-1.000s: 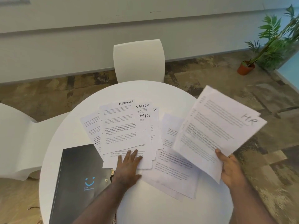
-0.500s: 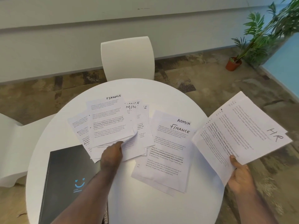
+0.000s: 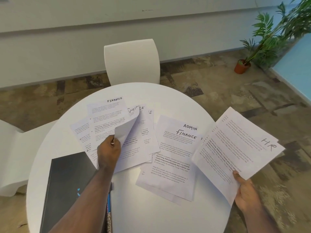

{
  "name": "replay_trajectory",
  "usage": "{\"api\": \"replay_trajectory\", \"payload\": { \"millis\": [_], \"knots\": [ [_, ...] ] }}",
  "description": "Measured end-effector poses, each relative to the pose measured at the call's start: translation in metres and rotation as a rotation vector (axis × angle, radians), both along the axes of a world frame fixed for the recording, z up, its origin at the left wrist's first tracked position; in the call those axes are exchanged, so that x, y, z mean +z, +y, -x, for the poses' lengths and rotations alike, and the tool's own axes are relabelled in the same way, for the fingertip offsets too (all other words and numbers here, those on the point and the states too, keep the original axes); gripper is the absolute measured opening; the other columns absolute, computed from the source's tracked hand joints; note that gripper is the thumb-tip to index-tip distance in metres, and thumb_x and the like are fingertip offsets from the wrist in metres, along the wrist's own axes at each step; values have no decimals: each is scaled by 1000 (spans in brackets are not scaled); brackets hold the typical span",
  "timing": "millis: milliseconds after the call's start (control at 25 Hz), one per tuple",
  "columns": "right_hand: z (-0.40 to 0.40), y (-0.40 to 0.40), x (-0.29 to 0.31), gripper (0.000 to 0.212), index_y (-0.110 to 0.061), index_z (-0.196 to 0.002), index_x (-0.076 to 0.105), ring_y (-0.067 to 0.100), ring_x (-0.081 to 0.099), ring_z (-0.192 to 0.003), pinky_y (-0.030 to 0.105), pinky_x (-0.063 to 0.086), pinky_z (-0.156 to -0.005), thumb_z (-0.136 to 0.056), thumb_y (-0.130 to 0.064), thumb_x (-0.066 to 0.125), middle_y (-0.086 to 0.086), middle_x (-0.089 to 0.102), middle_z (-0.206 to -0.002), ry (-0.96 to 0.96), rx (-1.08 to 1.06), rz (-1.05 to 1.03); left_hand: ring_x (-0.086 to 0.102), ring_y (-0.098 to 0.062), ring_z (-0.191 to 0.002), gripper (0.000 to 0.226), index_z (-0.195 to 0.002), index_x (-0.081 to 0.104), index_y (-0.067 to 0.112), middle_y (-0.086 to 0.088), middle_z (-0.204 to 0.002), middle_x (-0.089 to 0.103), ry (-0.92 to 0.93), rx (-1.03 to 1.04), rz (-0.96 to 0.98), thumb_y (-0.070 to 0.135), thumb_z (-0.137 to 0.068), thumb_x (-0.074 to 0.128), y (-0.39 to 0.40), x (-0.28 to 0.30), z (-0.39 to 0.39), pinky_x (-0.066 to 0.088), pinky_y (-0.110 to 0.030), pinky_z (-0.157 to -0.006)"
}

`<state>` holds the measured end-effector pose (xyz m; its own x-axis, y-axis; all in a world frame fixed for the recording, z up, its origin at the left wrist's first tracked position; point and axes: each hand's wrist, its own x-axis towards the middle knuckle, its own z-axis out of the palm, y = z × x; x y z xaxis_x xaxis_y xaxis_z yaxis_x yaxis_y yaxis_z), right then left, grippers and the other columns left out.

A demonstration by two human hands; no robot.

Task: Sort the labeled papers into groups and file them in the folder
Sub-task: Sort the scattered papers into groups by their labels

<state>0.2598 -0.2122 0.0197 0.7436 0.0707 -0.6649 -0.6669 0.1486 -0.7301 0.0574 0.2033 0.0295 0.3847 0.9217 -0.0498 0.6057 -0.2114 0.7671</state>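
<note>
So a second ago our left hand (image 3: 109, 152) lay flat on the spread, now it's pinching the top FINANCE sheet (image 3: 107, 118) and curling its corner up, so we're mid-sort. Right hand (image 3: 247, 192) grips the HR stack (image 3: 235, 145) off the table (image 3: 151, 207) edge. Folder (image 3: 67, 182) sits closed near-left, ADMIN/FINANCE pile (image 3: 175, 152) in the middle

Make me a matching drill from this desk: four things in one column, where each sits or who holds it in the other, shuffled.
Things
1. HR sheets
2. top FINANCE sheet
3. black folder
4. potted plant

Places
A. on the floor, far right
B. corner lifted by the left hand
C. held off the table by the right hand
D. lying flat at the table's near left edge

Pairs: 1-C, 2-B, 3-D, 4-A
</note>
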Motion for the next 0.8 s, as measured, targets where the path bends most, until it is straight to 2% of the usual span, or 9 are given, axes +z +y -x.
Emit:
{"api": "replay_trajectory", "payload": {
  "millis": [160, 280, 400, 520, 600, 640, 720, 800],
  "knots": [
    [-3, 6, 0, 34, -28, -122, 67, 35, 62, -117, 67, 41, -101, -95, -9, 60, 4, 71, -121, -8, 11, -6, 69, -34, -85, 40, -106, 74, 19, -10, -92, 76, 127, -290, -80, 31, -85, 42, -47, 5, -15, 52, -37, -76],
    [-4, 12, 0, 37, -28, -125, 66, 35, 62, -118, 64, 43, -101, -95, -9, 60, 2, 71, -122, -28, 20, -9, 67, -26, -105, 37, -121, 68, 31, 3, -113, 74, 340, -615, -159, 32, -93, 42, -90, -8, -22, 49, -32, -85],
    [-6, 18, 1, 38, -25, -129, 64, 31, 63, -118, 59, 47, -97, -95, -7, 58, 2, 69, -127, -61, 22, -21, 57, -10, -123, 39, -135, 58, 36, 15, -133, 63, 382, -778, -91, 46, -100, 43, -115, -25, -21, 41, -24, -98],
    [-8, 19, 1, 37, -23, -127, 64, 26, 67, -110, 52, 53, -88, -95, -7, 58, 3, 69, -125, -67, 29, -24, 53, -11, -129, 45, -135, 59, 29, 12, -138, 60, 256, -702, 58, 51, -101, 37, -96, -28, -23, 38, -27, -105],
    [-8, 22, 0, 38, -23, -128, 64, 27, 67, -111, 54, 52, -89, -94, -6, 59, 3, 69, -126, -66, 57, -17, 57, -22, -125, 56, -128, 65, 17, -1, -135, 63, 218, -545, -41, 48, -96, 31, -53, -37, -26, 41, -34, -105],
    [-6, 26, 0, 39, -22, -129, 64, 29, 66, -113, 55, 51, -91, -94, -5, 59, 3, 69, -126, -65, 79, -12, 57, -28, -126, 60, -128, 64, 12, -8, -137, 61, 258, -489, -136, 44, -90, 31, -25, -44, -26, 42, -40, -105],
    [0, 39, 0, 39, -19, -130, 62, 30, 65, -115, 53, 53, -91, -94, -5, 58, 4, 70, -124, -77, 141, -1, 41, -34, -140, 58, -141, 51, 10, -13, -154, 42, 510, -431, -173, 36, -90, 40, 26, -49, -24, 35, -52, -110],
    [9, 57, 1, 38, -16, -130, 61, 28, 68, -110, 41, 58, -85, -94, -6, 59, 3, 71, -121, -101, 210, 14, 9, -32, -152, 69, -156, 24, 19, -8, -167, 9, 802, -460, -108, 43, -96, 48, 58, -55, -18, 18, -59, -116]
  ]
}}
